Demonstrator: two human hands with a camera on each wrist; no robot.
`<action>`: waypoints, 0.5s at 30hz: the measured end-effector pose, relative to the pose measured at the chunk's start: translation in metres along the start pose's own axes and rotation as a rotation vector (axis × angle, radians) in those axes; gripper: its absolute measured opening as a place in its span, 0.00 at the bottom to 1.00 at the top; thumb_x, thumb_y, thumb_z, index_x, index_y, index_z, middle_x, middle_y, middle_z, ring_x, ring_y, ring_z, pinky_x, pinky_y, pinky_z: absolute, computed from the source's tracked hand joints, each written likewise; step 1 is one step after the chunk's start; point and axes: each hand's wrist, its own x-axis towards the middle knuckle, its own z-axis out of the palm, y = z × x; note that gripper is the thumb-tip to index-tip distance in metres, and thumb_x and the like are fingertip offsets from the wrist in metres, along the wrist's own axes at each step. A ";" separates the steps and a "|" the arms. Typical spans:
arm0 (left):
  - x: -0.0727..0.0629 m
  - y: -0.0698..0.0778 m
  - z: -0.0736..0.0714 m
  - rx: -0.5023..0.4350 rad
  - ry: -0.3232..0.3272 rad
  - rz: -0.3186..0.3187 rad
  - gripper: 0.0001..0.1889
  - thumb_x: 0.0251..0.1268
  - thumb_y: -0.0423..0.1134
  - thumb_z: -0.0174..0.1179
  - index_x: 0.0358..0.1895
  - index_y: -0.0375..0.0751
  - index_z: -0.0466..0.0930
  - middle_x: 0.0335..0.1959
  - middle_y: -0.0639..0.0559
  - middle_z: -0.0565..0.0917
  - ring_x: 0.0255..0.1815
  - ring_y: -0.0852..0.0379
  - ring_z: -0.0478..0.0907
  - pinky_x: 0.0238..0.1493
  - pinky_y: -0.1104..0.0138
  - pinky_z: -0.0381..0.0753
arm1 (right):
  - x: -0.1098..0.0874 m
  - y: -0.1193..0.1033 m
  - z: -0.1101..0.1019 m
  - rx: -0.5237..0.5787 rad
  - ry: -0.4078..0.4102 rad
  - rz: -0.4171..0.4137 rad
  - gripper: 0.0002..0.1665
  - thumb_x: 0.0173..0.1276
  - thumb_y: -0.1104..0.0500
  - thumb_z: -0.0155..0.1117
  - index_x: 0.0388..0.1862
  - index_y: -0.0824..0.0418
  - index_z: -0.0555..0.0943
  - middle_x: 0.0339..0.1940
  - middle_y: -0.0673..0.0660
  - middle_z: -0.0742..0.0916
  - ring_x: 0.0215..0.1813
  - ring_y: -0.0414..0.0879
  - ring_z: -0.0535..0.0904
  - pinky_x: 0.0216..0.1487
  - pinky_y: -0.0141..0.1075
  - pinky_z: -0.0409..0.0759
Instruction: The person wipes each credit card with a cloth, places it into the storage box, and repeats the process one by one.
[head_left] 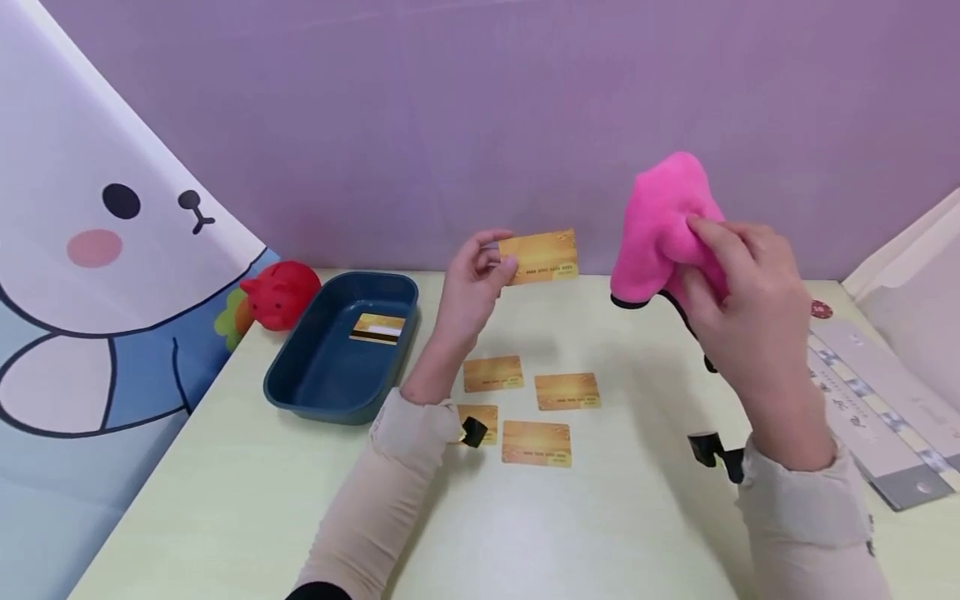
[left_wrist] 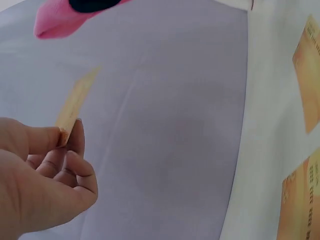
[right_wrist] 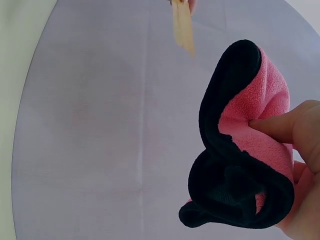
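Observation:
My left hand [head_left: 468, 292] holds up a gold bank card [head_left: 543, 257], pinched at one end between thumb and fingers. In the left wrist view that card [left_wrist: 76, 104] shows nearly edge-on. To the right, my right hand [head_left: 761, 312] grips a bunched pink fleece cloth [head_left: 667, 221] in the air. Its black edging [right_wrist: 212, 120] folds into loops in the right wrist view. Below, several more gold cards [head_left: 536, 443] lie face up on the table, one of them partly hidden behind my left sleeve.
A dark blue tray [head_left: 315, 392] stands at the left, with one gold card [head_left: 377, 328] inside, stripe side up. Beside it sits a red piggy bank [head_left: 283, 293]. At the right are a grey-white flat box [head_left: 885, 408] and a red chip [head_left: 822, 309]. A purple backdrop [head_left: 480, 117] rises behind the table.

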 end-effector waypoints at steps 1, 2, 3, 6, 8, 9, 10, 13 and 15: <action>-0.001 0.000 0.001 -0.003 -0.002 -0.003 0.20 0.72 0.30 0.58 0.64 0.37 0.74 0.32 0.57 0.79 0.31 0.60 0.75 0.32 0.72 0.71 | 0.000 -0.001 0.000 0.002 -0.005 -0.003 0.20 0.69 0.59 0.61 0.59 0.61 0.83 0.49 0.70 0.85 0.54 0.66 0.78 0.53 0.59 0.74; -0.002 0.000 0.003 -0.003 -0.007 -0.004 0.20 0.72 0.30 0.58 0.65 0.38 0.75 0.32 0.58 0.79 0.32 0.59 0.75 0.33 0.71 0.71 | 0.000 -0.002 0.001 0.002 -0.009 -0.009 0.20 0.69 0.60 0.61 0.59 0.61 0.83 0.49 0.70 0.85 0.54 0.66 0.78 0.53 0.58 0.74; -0.003 0.000 0.004 0.001 -0.014 -0.001 0.20 0.71 0.30 0.58 0.65 0.39 0.75 0.32 0.58 0.80 0.32 0.60 0.76 0.33 0.71 0.71 | -0.001 -0.003 0.002 -0.001 -0.011 -0.017 0.21 0.68 0.60 0.61 0.59 0.62 0.83 0.49 0.70 0.85 0.54 0.66 0.78 0.53 0.58 0.74; -0.007 0.002 0.012 0.002 -0.032 0.027 0.20 0.71 0.29 0.59 0.65 0.41 0.76 0.32 0.54 0.81 0.32 0.60 0.76 0.36 0.70 0.73 | -0.001 -0.010 0.005 -0.008 -0.028 -0.077 0.21 0.67 0.61 0.65 0.59 0.63 0.83 0.47 0.71 0.84 0.52 0.67 0.78 0.52 0.58 0.76; -0.010 0.002 0.018 0.014 -0.040 0.053 0.21 0.70 0.29 0.60 0.65 0.41 0.76 0.33 0.48 0.83 0.32 0.60 0.77 0.37 0.69 0.74 | -0.003 -0.017 0.009 -0.007 -0.032 -0.136 0.21 0.67 0.61 0.68 0.58 0.65 0.82 0.46 0.72 0.85 0.49 0.68 0.78 0.50 0.59 0.77; -0.012 0.002 0.021 0.015 -0.043 0.060 0.21 0.70 0.29 0.60 0.65 0.41 0.76 0.34 0.44 0.84 0.33 0.61 0.78 0.39 0.69 0.76 | -0.004 -0.021 0.013 -0.001 -0.032 -0.163 0.21 0.66 0.61 0.69 0.57 0.65 0.82 0.46 0.72 0.85 0.47 0.68 0.78 0.48 0.59 0.78; -0.014 0.003 0.024 0.020 -0.042 0.062 0.21 0.70 0.28 0.60 0.64 0.41 0.76 0.35 0.41 0.84 0.33 0.61 0.79 0.41 0.69 0.78 | -0.005 -0.025 0.017 0.005 -0.033 -0.192 0.21 0.66 0.61 0.70 0.57 0.66 0.82 0.46 0.72 0.85 0.45 0.68 0.78 0.47 0.59 0.78; -0.021 0.005 0.033 0.014 -0.043 0.047 0.21 0.70 0.24 0.57 0.64 0.38 0.75 0.42 0.35 0.86 0.38 0.58 0.82 0.45 0.67 0.80 | -0.012 -0.035 0.029 0.017 -0.034 -0.241 0.21 0.64 0.60 0.72 0.55 0.65 0.83 0.46 0.70 0.86 0.42 0.67 0.79 0.43 0.58 0.79; -0.025 0.007 0.038 -0.009 -0.045 0.034 0.21 0.68 0.21 0.53 0.63 0.35 0.75 0.44 0.34 0.86 0.39 0.59 0.81 0.44 0.67 0.80 | -0.017 -0.037 0.036 0.008 -0.053 -0.261 0.20 0.64 0.61 0.72 0.54 0.64 0.83 0.45 0.69 0.85 0.41 0.67 0.79 0.43 0.57 0.79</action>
